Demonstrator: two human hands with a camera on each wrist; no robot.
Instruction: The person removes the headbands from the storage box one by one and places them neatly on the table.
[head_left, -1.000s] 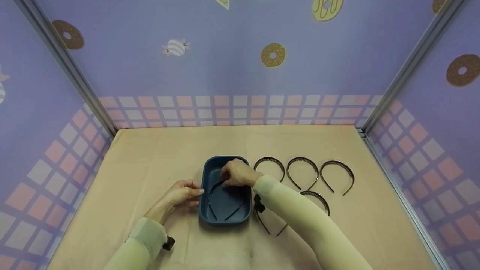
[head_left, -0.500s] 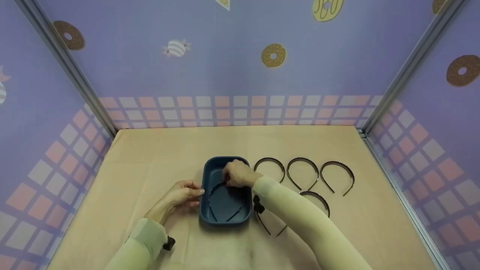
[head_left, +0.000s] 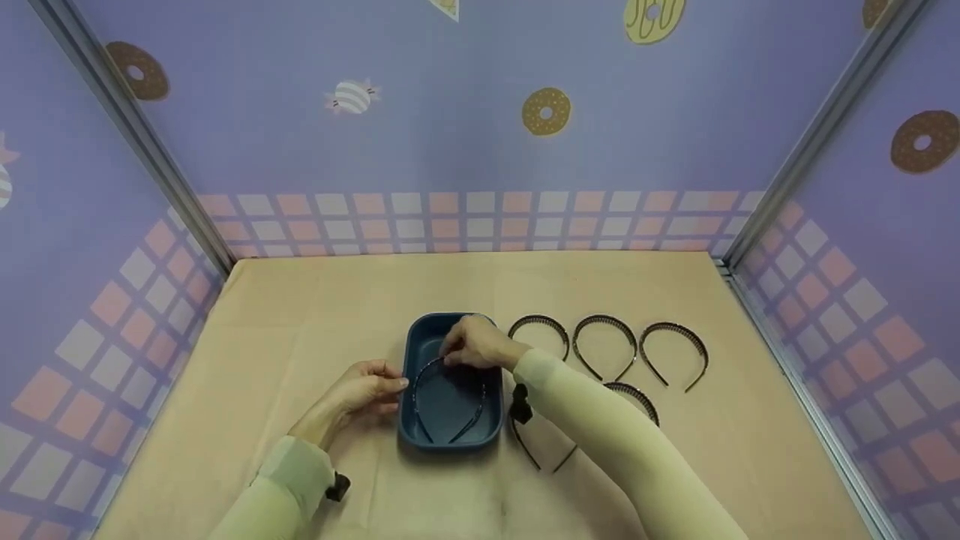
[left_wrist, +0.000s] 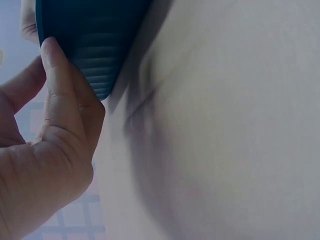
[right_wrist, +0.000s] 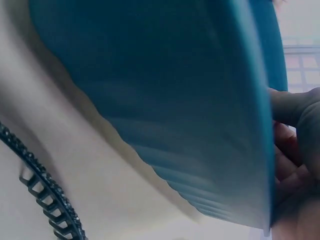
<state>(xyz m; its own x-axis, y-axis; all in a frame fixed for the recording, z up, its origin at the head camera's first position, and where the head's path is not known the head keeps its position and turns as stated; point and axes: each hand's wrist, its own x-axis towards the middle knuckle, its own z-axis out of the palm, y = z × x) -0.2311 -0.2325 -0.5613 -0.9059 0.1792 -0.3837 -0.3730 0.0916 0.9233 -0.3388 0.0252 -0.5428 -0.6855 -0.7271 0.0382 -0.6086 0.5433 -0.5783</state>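
A dark blue, round-cornered plastic bin (head_left: 450, 444) stands on the table. Inside it a thin black headband (head_left: 416, 409) lies with its two ends toward the near side. My right hand (head_left: 474, 343) reaches over the bin's right side and pinches that headband near the top of its arch, hiding part of it. With fairly straight fingers, my left hand (head_left: 365, 390) touches the bin's left rim from outside. The left wrist view shows a fingertip (left_wrist: 50, 47) against the bin's rim. In the right wrist view the bin's outer wall (right_wrist: 165, 100) hides the pinch.
Several more black toothed headbands lie right of the bin: one (head_left: 564, 334) beside it, another (head_left: 606, 318), a third (head_left: 701, 345) farther right, and a nearer one (head_left: 649, 405) partly under my right sleeve (head_left: 607, 450). Patterned walls (head_left: 480, 150) enclose the table's (head_left: 300, 300) back and sides.
The headband in the bin has shifted slightly right, then back left, with my right hand, which keeps its pinch. My left hand and the bin have stayed in place.
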